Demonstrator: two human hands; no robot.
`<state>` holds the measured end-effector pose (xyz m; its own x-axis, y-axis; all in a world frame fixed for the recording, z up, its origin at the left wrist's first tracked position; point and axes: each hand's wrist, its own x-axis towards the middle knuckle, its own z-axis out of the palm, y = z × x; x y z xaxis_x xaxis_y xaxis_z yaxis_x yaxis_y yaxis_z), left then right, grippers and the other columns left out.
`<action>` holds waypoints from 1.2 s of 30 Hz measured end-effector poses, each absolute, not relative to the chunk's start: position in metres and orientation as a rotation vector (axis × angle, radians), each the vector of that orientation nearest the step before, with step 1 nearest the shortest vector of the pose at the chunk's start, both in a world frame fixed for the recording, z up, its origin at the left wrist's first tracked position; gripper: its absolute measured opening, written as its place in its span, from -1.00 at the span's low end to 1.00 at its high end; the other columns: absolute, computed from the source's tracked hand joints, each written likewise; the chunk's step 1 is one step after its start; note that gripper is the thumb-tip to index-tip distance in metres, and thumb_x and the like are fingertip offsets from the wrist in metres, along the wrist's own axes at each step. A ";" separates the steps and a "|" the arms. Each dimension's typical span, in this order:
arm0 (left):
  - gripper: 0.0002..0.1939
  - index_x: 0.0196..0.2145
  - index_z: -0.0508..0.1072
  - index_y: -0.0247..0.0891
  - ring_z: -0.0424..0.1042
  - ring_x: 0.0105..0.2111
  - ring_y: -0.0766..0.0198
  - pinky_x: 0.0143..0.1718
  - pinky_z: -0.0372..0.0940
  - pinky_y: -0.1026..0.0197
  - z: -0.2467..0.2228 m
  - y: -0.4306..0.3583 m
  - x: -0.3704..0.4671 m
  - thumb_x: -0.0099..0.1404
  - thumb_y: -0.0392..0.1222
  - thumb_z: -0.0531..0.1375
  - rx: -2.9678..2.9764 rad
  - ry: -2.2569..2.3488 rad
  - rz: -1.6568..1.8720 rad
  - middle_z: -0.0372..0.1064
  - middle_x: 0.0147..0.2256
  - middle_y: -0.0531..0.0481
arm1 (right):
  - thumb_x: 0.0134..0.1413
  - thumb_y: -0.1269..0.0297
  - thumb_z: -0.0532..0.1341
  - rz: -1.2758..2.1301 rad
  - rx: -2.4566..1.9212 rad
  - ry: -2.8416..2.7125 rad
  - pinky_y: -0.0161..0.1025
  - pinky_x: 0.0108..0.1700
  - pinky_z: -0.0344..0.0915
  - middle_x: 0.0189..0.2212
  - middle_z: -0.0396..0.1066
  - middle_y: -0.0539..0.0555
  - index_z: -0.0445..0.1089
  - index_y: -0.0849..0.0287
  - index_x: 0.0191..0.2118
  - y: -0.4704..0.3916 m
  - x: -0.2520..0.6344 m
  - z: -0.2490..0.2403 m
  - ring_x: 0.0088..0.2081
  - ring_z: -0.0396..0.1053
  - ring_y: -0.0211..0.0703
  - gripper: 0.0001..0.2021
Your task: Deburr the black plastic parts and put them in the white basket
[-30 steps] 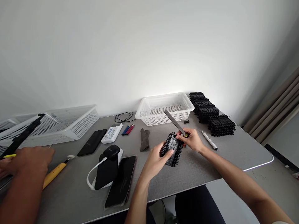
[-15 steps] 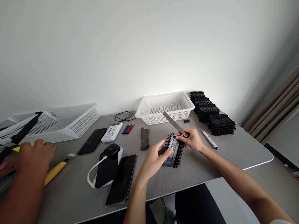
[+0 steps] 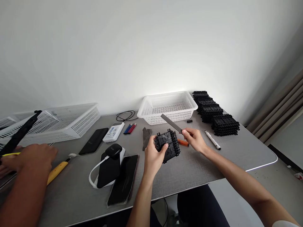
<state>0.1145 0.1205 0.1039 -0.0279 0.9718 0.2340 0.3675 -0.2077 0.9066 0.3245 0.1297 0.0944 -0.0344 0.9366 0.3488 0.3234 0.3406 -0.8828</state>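
My left hand (image 3: 155,154) grips a black plastic part (image 3: 168,138), a flat block with toothed side edges, the thumb lying across its face. In my right hand (image 3: 195,138) is a grey flat file (image 3: 171,123), its blade pointing up and left, above the far edge of the part. The file's handle end is hidden in my fingers. Below my right hand, an orange tool or handle (image 3: 183,142) lies on the table, partly covered. A dark grey cloth (image 3: 146,135) lies behind my left hand.
Several stacks of similar black parts (image 3: 226,124) stand at right, beside a white marker (image 3: 212,140). Behind is a white basket (image 3: 165,118). Phones (image 3: 123,179), two lighters (image 3: 130,128) and a yellow-handled tool (image 3: 56,171) lie left, near a co-worker's hand (image 3: 35,160).
The black part has turned and moved slightly left and up. The file has come away from the part's edge, and the orange thing on the table now shows.
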 end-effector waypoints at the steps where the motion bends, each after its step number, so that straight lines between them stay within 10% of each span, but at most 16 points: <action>1: -0.58 -0.09 0.31 -0.19 0.52 -0.18 0.04 -0.15 0.37 0.06 0.102 0.122 0.114 0.12 -0.08 0.30 1.597 1.416 1.265 0.51 -0.20 -0.11 | 0.24 -0.16 0.07 0.736 -1.198 -1.583 -0.32 -0.50 0.08 -0.58 0.27 -0.04 0.44 0.20 -0.30 0.129 0.324 0.094 -0.56 0.19 -0.27 -0.52; 36: -0.66 -0.23 0.24 -0.14 0.48 -0.42 0.13 -0.34 0.30 0.16 0.115 0.111 0.117 0.10 -0.10 0.30 1.543 1.557 1.361 0.46 -0.43 0.05 | 0.19 -0.13 0.15 0.601 -1.353 -1.694 -0.33 -0.48 0.00 -0.61 0.27 -0.04 0.25 0.14 -0.49 0.127 0.325 0.099 -0.54 0.16 -0.27 -0.56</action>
<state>0.1170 0.1115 0.1148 -0.1864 0.9470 0.2616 0.3859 -0.1743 0.9059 0.3249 0.1275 0.0987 -0.0391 0.9451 0.3245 0.5297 0.2949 -0.7953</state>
